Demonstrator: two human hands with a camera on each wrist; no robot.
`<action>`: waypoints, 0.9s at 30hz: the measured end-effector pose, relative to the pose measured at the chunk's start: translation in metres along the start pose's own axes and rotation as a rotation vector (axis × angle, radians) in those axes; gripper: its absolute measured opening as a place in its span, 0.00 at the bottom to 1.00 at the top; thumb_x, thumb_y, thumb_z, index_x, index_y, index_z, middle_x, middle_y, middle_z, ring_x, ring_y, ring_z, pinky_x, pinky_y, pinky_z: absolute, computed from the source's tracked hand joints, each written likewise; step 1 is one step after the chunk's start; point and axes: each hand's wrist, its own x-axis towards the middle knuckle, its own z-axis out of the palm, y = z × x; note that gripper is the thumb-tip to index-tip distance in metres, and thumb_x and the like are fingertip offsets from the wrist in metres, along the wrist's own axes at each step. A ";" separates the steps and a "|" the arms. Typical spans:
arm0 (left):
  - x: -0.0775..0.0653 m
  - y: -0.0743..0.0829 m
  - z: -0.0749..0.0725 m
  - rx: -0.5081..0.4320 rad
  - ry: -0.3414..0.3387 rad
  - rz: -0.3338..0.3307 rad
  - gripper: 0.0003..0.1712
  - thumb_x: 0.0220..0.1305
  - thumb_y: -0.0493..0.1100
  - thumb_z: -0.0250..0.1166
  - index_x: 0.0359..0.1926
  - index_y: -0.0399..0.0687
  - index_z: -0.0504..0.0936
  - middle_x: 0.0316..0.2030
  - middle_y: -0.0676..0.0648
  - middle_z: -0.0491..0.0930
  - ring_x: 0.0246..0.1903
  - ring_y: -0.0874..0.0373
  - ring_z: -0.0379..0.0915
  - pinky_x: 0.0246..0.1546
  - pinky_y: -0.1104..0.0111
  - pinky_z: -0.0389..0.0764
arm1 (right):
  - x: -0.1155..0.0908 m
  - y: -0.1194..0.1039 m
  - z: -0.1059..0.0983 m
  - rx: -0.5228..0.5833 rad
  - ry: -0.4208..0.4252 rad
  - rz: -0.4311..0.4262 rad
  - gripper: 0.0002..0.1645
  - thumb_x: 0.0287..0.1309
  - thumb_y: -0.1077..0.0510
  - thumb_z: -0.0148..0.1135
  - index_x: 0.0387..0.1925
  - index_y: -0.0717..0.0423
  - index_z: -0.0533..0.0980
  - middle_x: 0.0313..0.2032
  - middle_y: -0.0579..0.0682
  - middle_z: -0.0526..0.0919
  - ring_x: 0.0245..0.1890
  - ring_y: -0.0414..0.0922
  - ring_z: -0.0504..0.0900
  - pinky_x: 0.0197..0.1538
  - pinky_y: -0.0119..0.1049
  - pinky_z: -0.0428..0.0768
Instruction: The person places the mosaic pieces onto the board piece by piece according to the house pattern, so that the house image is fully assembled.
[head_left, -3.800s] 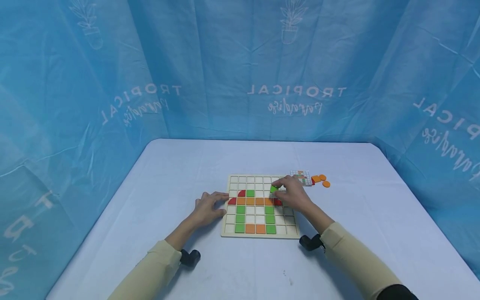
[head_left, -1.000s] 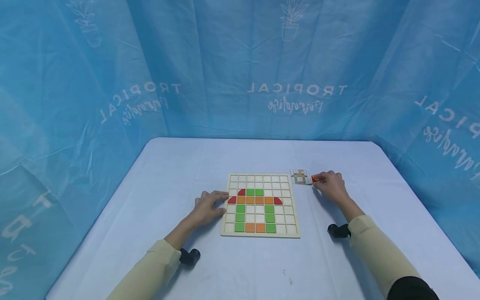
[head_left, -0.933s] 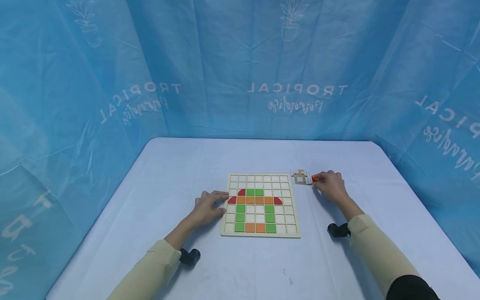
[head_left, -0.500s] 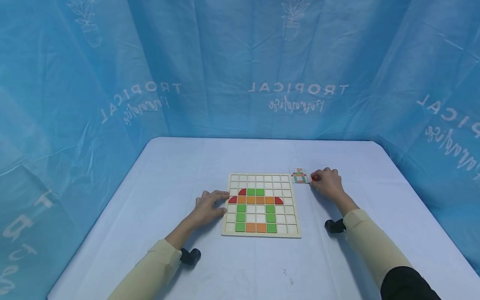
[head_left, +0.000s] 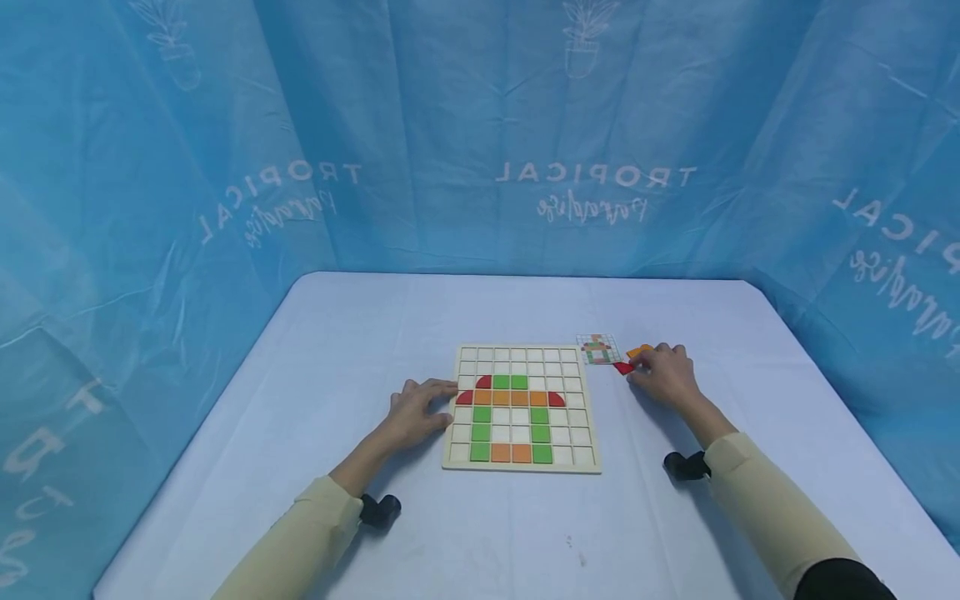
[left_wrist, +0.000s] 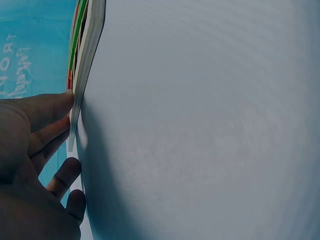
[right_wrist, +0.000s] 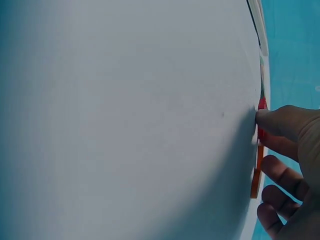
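Observation:
A wooden grid board (head_left: pixel 577 462) lies flat, with green and orange squares and red quarter-round pieces forming a pattern. My left hand (head_left: pixel 412 417) rests at the board's left edge, its fingers extended and touching the rim; the left wrist view shows fingertips against that edge (left_wrist: pixel 80 115). To the right of the board, my right hand (head_left: pixel 663 375) pinches a red piece (head_left: pixel 623 367) between thumb and forefinger, low over the table. In the right wrist view the thumb covers part of this red piece (right_wrist: pixel 262 103). Orange pieces (head_left: pixel 639 351) lie beside the right fingers, partly hidden by them.
A small pattern card (head_left: pixel 597 349) lies at the board's upper right corner, just left of the red piece. The white-covered table (head_left: pixel 510 533) has rounded far corners, and a blue printed curtain (head_left: pixel 450 150) hangs round it.
A green square that my right hand held over the board now lies in the third row. The right hand has since moved right to the loose pieces; a red piece now shows at its fingertips. Left hand still.

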 end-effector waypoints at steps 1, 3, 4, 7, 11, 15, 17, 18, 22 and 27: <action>0.000 0.000 0.000 -0.001 -0.001 -0.002 0.27 0.57 0.41 0.70 0.59 0.49 0.78 0.61 0.52 0.73 0.44 0.55 0.60 0.43 0.56 0.56 | -0.003 0.001 0.000 0.004 -0.004 -0.005 0.17 0.51 0.58 0.69 0.42 0.64 0.82 0.37 0.61 0.76 0.42 0.58 0.66 0.43 0.52 0.66; 0.000 0.000 -0.001 -0.005 -0.002 -0.004 0.27 0.57 0.41 0.70 0.59 0.48 0.78 0.61 0.51 0.73 0.44 0.55 0.60 0.43 0.56 0.57 | -0.008 0.001 -0.001 0.025 -0.016 -0.008 0.16 0.51 0.58 0.70 0.41 0.62 0.83 0.38 0.61 0.76 0.42 0.58 0.66 0.44 0.53 0.66; 0.000 0.000 -0.001 -0.006 -0.001 -0.005 0.27 0.56 0.40 0.70 0.59 0.48 0.78 0.60 0.51 0.73 0.43 0.55 0.60 0.44 0.56 0.57 | -0.010 0.001 -0.001 0.034 -0.022 -0.011 0.16 0.51 0.58 0.70 0.41 0.62 0.83 0.38 0.61 0.76 0.43 0.58 0.66 0.44 0.53 0.66; -0.001 0.000 -0.003 -0.013 0.001 -0.014 0.26 0.56 0.40 0.70 0.58 0.48 0.79 0.60 0.51 0.73 0.43 0.55 0.60 0.44 0.55 0.56 | -0.013 0.000 0.000 0.056 -0.030 -0.008 0.16 0.52 0.57 0.70 0.42 0.61 0.83 0.39 0.61 0.76 0.44 0.58 0.65 0.46 0.53 0.66; -0.001 0.000 -0.002 -0.015 -0.002 -0.014 0.26 0.56 0.40 0.70 0.58 0.48 0.79 0.60 0.51 0.73 0.43 0.55 0.60 0.45 0.55 0.57 | -0.011 -0.001 0.003 0.069 -0.027 -0.001 0.18 0.52 0.57 0.70 0.44 0.61 0.82 0.41 0.61 0.76 0.45 0.58 0.65 0.47 0.53 0.66; -0.001 0.000 -0.001 -0.010 -0.009 -0.008 0.26 0.56 0.40 0.70 0.58 0.48 0.79 0.60 0.51 0.73 0.44 0.55 0.60 0.44 0.55 0.57 | -0.008 -0.003 0.004 0.066 -0.023 -0.011 0.19 0.52 0.57 0.69 0.45 0.63 0.82 0.40 0.61 0.76 0.43 0.58 0.66 0.45 0.52 0.66; -0.001 0.000 -0.001 -0.010 -0.008 -0.005 0.26 0.56 0.40 0.70 0.58 0.48 0.79 0.60 0.51 0.73 0.44 0.55 0.60 0.44 0.55 0.57 | -0.006 -0.004 0.004 0.064 -0.014 -0.022 0.19 0.52 0.57 0.69 0.45 0.64 0.82 0.39 0.60 0.76 0.42 0.58 0.67 0.44 0.52 0.66; -0.001 0.001 -0.001 -0.012 -0.007 -0.004 0.26 0.56 0.40 0.70 0.58 0.48 0.79 0.60 0.51 0.73 0.44 0.55 0.60 0.44 0.55 0.57 | -0.005 -0.004 0.004 0.065 -0.008 -0.025 0.18 0.52 0.58 0.68 0.45 0.63 0.82 0.39 0.60 0.77 0.42 0.57 0.67 0.44 0.52 0.65; -0.001 0.002 -0.001 -0.016 -0.004 -0.002 0.26 0.56 0.40 0.70 0.58 0.48 0.79 0.60 0.51 0.73 0.45 0.55 0.61 0.44 0.55 0.56 | -0.003 -0.004 0.004 0.070 -0.002 -0.032 0.17 0.53 0.58 0.68 0.43 0.64 0.82 0.38 0.60 0.77 0.40 0.57 0.68 0.44 0.52 0.65; 0.000 0.000 0.000 -0.013 -0.007 -0.002 0.26 0.56 0.40 0.70 0.58 0.48 0.79 0.60 0.51 0.74 0.44 0.55 0.60 0.42 0.57 0.56 | -0.004 -0.004 0.004 0.085 -0.021 -0.012 0.17 0.53 0.58 0.69 0.43 0.65 0.82 0.39 0.60 0.78 0.41 0.57 0.68 0.44 0.51 0.66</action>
